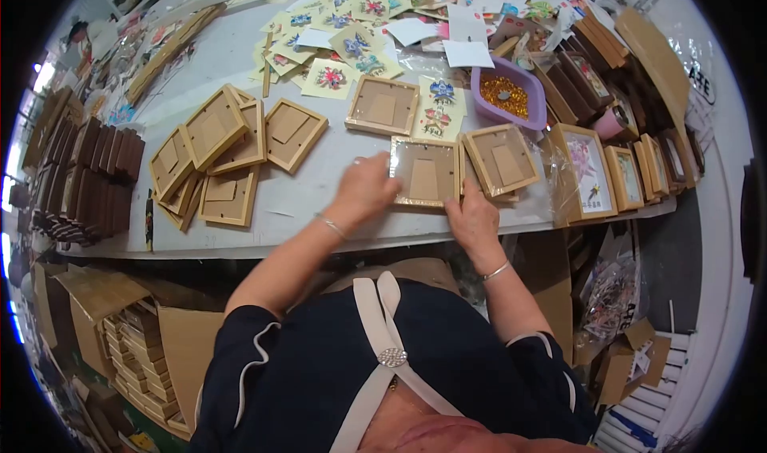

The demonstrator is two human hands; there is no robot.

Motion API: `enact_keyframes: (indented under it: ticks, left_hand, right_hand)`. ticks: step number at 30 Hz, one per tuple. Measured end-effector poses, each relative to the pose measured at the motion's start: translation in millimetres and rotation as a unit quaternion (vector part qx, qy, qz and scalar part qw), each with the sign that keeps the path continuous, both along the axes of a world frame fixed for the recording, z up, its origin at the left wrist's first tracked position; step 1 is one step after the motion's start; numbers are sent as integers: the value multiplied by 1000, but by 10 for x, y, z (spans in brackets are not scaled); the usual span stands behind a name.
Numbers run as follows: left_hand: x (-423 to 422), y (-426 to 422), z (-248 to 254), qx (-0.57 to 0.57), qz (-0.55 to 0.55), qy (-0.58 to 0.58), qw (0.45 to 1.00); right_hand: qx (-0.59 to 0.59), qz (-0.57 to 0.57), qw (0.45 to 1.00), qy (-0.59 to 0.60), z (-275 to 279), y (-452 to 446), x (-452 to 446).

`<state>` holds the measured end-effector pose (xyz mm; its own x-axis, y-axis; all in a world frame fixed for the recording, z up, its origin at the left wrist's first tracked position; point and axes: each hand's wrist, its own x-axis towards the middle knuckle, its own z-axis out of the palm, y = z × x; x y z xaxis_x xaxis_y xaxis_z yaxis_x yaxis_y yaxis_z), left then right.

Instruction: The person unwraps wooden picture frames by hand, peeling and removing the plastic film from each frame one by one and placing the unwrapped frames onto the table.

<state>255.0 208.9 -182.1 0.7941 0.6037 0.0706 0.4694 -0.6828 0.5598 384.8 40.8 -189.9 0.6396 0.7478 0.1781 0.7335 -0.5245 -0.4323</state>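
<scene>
Face down at the table's front edge lies a light wood picture frame (423, 180) with a brown back panel and clear wrap on it. My left hand (367, 188) grips its left side, the fingers partly hidden by the hand itself. At the lower right corner, my right hand (474, 217) has thumb and fingers closed on the same frame. Just right of it, another wooden frame (502, 160) leans over something flat. Behind is a further frame (383, 105), back side up, beside cards with blue and red motifs (439, 109).
Several wooden frames (214, 131) are piled at left, near stacked dark frames (96, 165). A purple basket (534, 68) holds small gold pieces. Printed cards (331, 77) spread across the back. At right stands a cardboard box (569, 177) with frames. Below the table are boxes (188, 349).
</scene>
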Motion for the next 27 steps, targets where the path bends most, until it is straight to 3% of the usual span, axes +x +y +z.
enact_keyframes:
  ticks: [2,3,4,5,6,7,8,10,11,13,16,17,21,27]
  left_hand:
    - [120,-117,-245,19,-20,-121,992]
    - [104,-228,-133,-20,12,-154,988]
    - [99,-229,-243,-43,13,-134,990]
    - [60,-187,-357,-53,18,-209,976]
    - [72,-213,-419,-53,65,-235,968]
    - [52,-166,-464,-63,77,-255,962]
    - [-49,-152,-338,-70,73,-299,949]
    - [-261,-192,-13,-306,143,-300,892]
    - [-362,-273,164,-289,143,-333,886]
    - [-444,-385,86,-292,134,-331,887]
    - [-568,-376,14,19,54,-250,967]
    - [-617,-383,73,23,56,-251,966]
    - [-774,-425,248,307,-31,-196,931]
    - [-992,-546,361,308,-41,-228,923]
  right_hand:
    - [9,9,1000,-19,-26,19,-22]
    - [-11,-1,1000,9,-83,39,-43]
    - [62,7,997,51,-107,20,-95]
    - [39,-26,991,129,-100,32,-116]
    - [141,-31,970,195,-316,-26,-79]
    - [167,-26,949,267,-264,13,-108]
    - [239,0,934,265,-464,28,-82]
    - [205,-36,785,584,-346,70,-45]
    - [302,60,732,608,-458,170,-107]
    - [282,-20,680,677,-230,252,-239]
    - [294,5,678,674,-163,307,-299]
    - [289,20,691,663,-125,309,-347]
    - [271,75,744,606,69,260,-571]
    - [283,134,734,603,101,261,-797]
